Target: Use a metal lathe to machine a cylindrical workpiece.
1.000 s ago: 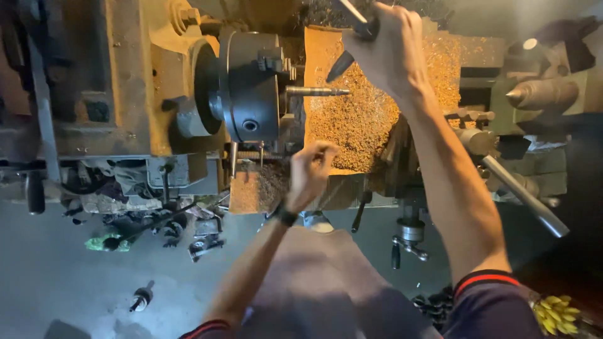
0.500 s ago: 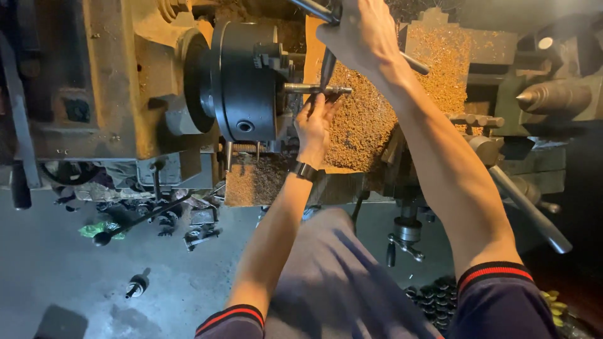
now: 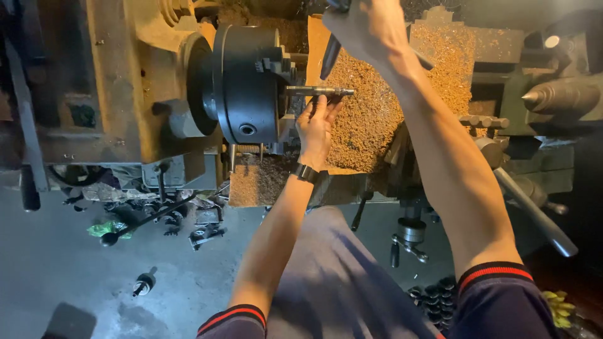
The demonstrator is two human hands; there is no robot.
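While gripped in black chuck point(image 3: 245, 85), steel shaft point(image 3: 316, 91) lying level, tip rightward, left hand point(image 3: 316, 125) fingers spread beneath it, right hand point(image 3: 370, 28) clenched around dark handle point(image 3: 330, 56).

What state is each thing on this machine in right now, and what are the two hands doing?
Metal rod: clamped level in the chuck, free end sticking out to the right.
Chuck: closed on the rod; spinning or still, cannot tell.
Left hand: fingertips touching the rod from below.
Right hand: raised above, in a closed grip on a dark handle.
Metal shavings: heaped loose over the bed.
Pointed centre: apart from the rod.
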